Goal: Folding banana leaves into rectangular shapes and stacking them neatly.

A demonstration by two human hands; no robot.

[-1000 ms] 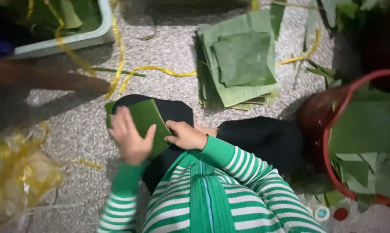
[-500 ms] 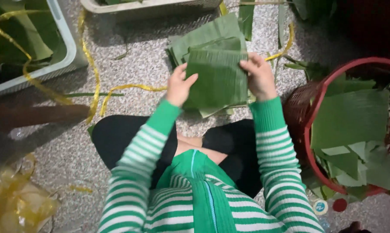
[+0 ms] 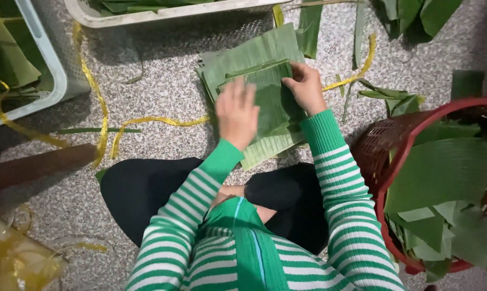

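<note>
A stack of cut green leaf sheets (image 3: 254, 56) lies on the speckled floor in front of my crossed legs. My left hand (image 3: 237, 112) rests flat, fingers spread, on the top leaf piece (image 3: 273, 108). My right hand (image 3: 306, 86) presses the same piece at its upper right corner with the fingers. Both sleeves are green and white striped.
A red plastic basket (image 3: 381, 178) full of leaf pieces stands at my right. A white crate (image 3: 162, 13) with leaves sits at the top, another white crate (image 3: 52, 64) at the left. Yellow ribbon strips (image 3: 152, 121) and leaf scraps (image 3: 386, 94) lie on the floor. A brown stick (image 3: 38, 164) lies at left.
A second ago both hands held a folded leaf piece over my lap. They moved forward to the stack and now lie on its top leaf piece.
</note>
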